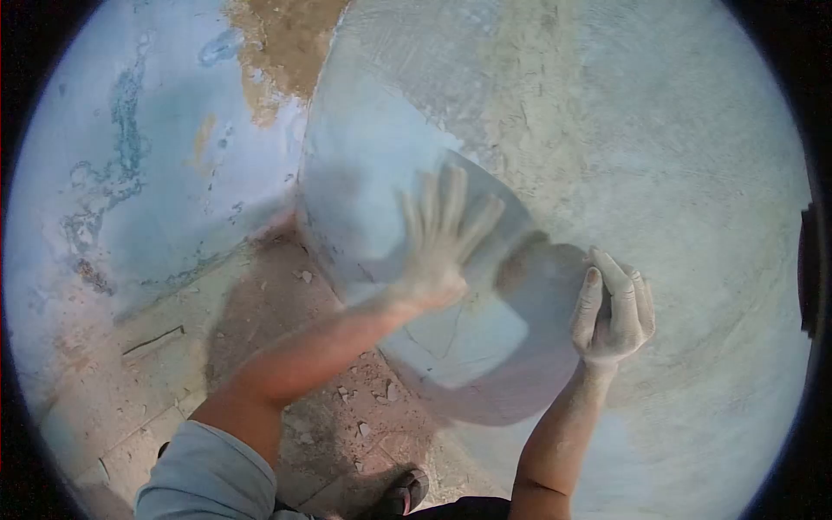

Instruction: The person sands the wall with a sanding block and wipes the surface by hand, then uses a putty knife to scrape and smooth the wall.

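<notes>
Across the centre and right of the frame, a grey-green wall is being partly shaded. At centre, the blurred left hand is being held open before it, fingers spread; contact cannot be confirmed. Right of centre, the right hand is being held half-curled; whether anything is being gripped cannot be told.

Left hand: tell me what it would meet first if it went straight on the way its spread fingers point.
Most likely the patchy grey-blue wall in front of the left hand; the hand is blurred, so whether it already touches that surface is unclear.
</notes>
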